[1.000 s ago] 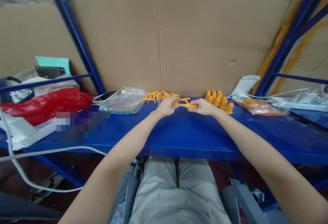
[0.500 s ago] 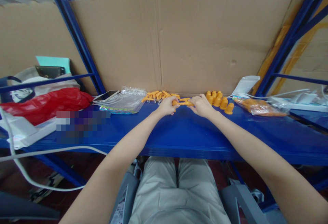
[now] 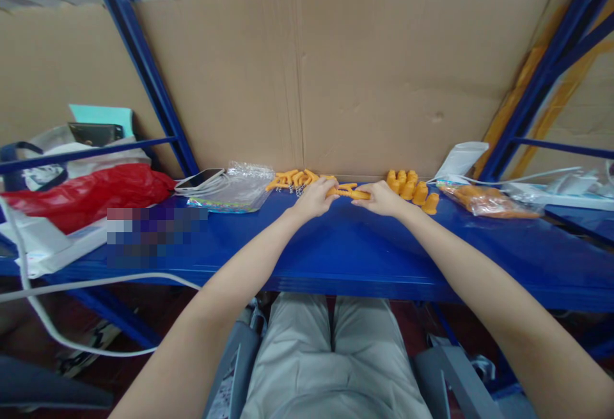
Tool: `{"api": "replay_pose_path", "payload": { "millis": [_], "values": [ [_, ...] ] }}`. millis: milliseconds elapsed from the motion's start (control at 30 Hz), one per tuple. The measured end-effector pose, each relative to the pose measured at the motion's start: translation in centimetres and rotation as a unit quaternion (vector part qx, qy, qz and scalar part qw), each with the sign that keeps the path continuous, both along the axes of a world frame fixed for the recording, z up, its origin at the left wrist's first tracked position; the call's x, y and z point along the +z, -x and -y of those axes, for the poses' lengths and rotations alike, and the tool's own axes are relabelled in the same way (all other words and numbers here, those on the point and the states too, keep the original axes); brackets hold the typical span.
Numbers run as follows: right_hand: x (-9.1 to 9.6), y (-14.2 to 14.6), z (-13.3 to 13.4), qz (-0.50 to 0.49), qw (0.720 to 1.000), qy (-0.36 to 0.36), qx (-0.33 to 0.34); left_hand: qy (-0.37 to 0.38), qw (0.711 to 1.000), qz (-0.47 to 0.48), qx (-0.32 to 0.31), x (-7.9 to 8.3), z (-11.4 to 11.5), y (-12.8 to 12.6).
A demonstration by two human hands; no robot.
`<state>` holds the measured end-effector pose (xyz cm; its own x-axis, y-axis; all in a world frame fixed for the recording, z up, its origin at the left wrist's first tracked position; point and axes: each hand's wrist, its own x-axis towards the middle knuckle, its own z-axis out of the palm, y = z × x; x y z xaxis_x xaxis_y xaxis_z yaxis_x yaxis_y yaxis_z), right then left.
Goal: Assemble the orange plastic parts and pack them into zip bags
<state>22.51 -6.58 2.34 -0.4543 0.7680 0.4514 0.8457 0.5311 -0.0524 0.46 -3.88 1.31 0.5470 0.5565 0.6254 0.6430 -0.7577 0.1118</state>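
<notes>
Between my two hands, just above the blue tabletop, is an orange plastic piece (image 3: 344, 192) with a narrower ridged middle. My left hand (image 3: 314, 198) is closed on its left end, the fingers covering most of that end. On the right end, my right hand (image 3: 381, 198) pinches it between thumb and fingers. Left of and behind my left hand lies a pile of orange branching pieces (image 3: 292, 179) with small metal chains. Another orange piece (image 3: 346, 185) rests on the table behind the held one. Several orange cup-shaped pieces (image 3: 407, 185) stand grouped to the right of my right hand.
A clear bag of orange parts (image 3: 484, 198) lies at the right. To the left are a clear plastic bag (image 3: 235, 189), a phone (image 3: 204, 179) with a white cable, and a red bag (image 3: 96, 195). Cardboard (image 3: 359, 73) walls the back of the blue table (image 3: 355, 246).
My right hand has shifted its grip and turned slightly on the right end of the orange piece. The left hand stays almost in place, closed on the other end.
</notes>
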Motion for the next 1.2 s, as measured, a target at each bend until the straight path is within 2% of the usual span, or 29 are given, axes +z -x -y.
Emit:
{"api": "replay_pose_path", "payload": {
  "millis": [233,433,567,733,833,933,1100,1200],
  "values": [
    [0.2,-0.3,-0.2,-0.095,0.992,0.076,0.025,-0.016,0.999,-0.037,0.005,0.6,1.0,0.0],
    [0.1,-1.0,-0.5,-0.172,0.963,0.184,0.094,-0.014,0.997,-0.074,0.011,0.8,1.7,-0.1],
    [0.7,-1.1,0.0,-0.198,0.940,0.249,0.126,-0.014,0.996,-0.089,0.020,1.0,2.1,-0.2],
    [1.0,-1.0,0.4,-0.195,0.934,0.271,0.126,-0.016,0.996,-0.087,0.019,1.0,2.3,-0.2],
    [0.4,-1.0,-0.1,-0.195,0.938,0.264,0.115,-0.018,0.996,-0.083,0.019,0.9,2.0,-0.1],
    [-0.5,-0.8,-0.8,-0.190,0.951,0.229,0.090,-0.004,0.998,-0.062,0.017,0.6,1.4,0.0],
    [-1.3,-0.7,-1.4,-0.138,0.987,0.069,0.048,0.021,1.000,0.003,0.006,-0.1,0.1,0.0],
    [-1.1,-0.7,-1.4,-0.095,0.995,0.018,0.026,0.026,0.999,0.026,0.007,-0.3,-0.2,0.1]
  ]
}}
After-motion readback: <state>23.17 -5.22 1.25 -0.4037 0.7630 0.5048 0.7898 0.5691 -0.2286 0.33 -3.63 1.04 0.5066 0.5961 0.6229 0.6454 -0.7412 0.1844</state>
